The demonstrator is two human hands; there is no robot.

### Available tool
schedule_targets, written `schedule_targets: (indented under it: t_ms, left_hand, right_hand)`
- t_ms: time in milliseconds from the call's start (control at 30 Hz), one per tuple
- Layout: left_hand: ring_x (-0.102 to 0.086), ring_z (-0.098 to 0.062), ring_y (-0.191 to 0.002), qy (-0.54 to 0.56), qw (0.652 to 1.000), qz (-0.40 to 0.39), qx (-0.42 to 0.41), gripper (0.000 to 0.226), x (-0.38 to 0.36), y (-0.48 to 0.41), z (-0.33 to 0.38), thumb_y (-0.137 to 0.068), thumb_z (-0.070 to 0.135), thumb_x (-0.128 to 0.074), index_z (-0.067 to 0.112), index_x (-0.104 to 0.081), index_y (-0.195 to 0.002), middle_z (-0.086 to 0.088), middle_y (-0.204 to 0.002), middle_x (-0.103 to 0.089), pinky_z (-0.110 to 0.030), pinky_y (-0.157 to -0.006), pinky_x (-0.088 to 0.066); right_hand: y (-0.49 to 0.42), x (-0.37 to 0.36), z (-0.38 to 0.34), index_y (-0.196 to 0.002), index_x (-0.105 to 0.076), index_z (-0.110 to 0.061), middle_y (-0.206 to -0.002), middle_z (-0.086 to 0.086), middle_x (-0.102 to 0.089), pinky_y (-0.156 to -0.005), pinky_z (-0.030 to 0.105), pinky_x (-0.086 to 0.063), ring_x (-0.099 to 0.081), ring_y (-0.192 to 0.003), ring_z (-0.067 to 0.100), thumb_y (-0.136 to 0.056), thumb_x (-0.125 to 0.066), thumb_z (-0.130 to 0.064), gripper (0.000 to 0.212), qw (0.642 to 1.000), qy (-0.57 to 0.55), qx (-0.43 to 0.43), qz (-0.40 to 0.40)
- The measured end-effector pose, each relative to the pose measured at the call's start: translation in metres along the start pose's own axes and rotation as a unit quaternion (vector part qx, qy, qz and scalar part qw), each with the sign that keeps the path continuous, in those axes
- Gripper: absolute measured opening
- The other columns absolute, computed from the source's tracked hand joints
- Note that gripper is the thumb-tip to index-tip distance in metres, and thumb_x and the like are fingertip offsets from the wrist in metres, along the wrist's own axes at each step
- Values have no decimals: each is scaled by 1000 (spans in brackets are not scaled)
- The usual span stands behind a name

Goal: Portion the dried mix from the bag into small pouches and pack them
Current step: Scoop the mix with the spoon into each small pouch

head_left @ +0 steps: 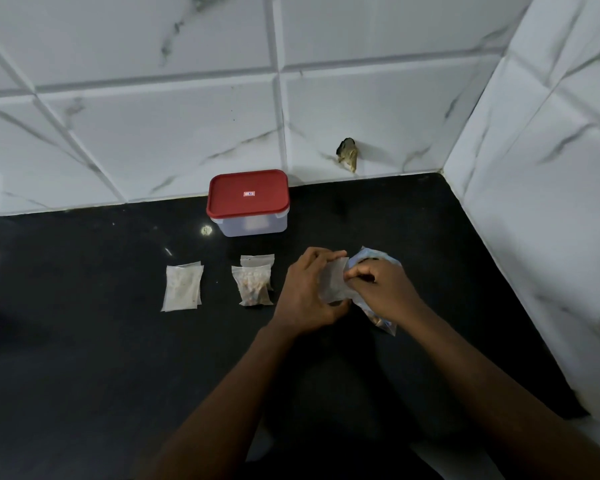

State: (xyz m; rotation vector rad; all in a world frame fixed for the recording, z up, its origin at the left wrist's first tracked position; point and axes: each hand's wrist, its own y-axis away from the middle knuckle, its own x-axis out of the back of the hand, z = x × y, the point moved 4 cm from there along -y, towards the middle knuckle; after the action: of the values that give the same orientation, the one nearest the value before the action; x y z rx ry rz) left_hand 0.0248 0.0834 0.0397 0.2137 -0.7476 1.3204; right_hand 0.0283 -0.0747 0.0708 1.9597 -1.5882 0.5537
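My left hand point(305, 292) holds a small clear pouch point(333, 282) upright by its left side. At the pouch's right edge, near the mouth, my right hand point(381, 289) pinches it with fingertips. Under my right hand lies the bluish bag of dried mix point(381, 317), partly hidden. Two filled pouches point(253, 284) lie stacked on the black counter point(101, 341) left of my hands. Further left sits a small stack of empty pouches point(182, 287).
A clear plastic box with a red lid point(248, 202) stands closed at the back against the tiled wall point(153, 126). A second tiled wall point(551, 202) closes the right side. A damaged hole point(347, 154) marks the back wall.
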Motion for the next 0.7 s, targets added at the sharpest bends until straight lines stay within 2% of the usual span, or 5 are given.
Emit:
schedule_targets:
  t_ms: [100, 167, 333, 600, 700]
  left_hand:
    - [-52, -6, -122, -5, 1000, -7, 13, 81, -6, 1, -3, -70, 43, -87, 25, -53, -141, 11, -132, -50, -47, -106, -46]
    - [-50, -6, -126, 2, 999, -16, 31, 81, -9, 1, -5, -70, 47, -83, 29, -50, -142, 13, -133, -50, -49, -111, -41]
    - [-51, -2, -122, 31, 997, -31, 57, 76, -12, 1, -9, -70, 56, -81, 34, -51, -138, 17, -130, -53, -46, -112, -41]
    - [-49, 0, -116, 6, 997, -32, 64, 66, -11, 0, -14, -71, 45, -85, 36, -55, -128, 20, -127, -56, -44, -107, -38]
    - [-51, 2, -115, 14, 997, -19, 68, 59, -11, 0, -17, -72, 41, -86, 35, -58, -124, 20, -124, -58, -45, -107, -40]
  right_hand:
    - [-1, -2, 7, -93, -76, -20, -111, 22, -71, -80, 23, -50, -67, -92, 29, -98, -53, -8, 27, 992, -77, -87, -38]
    - [-1, -6, 11, -82, -75, -24, -115, 31, -66, -85, 42, -55, -66, -91, 38, -96, -52, -7, 32, 974, -156, -152, -56]
    - [-2, -8, 13, -94, -69, -17, -107, 14, -65, -92, 51, -50, -59, -92, 22, -93, -56, -6, 17, 951, -243, -175, -74]
    - [1, -5, 8, -92, -72, -36, -104, 11, -73, -88, 43, -59, -72, -98, 26, -95, -66, -29, 9, 974, -148, -148, -86]
    - [1, -5, 9, -101, -70, -33, -99, -2, -71, -68, 21, -53, -68, -90, 7, -92, -70, -34, 9, 981, -92, -138, -103]
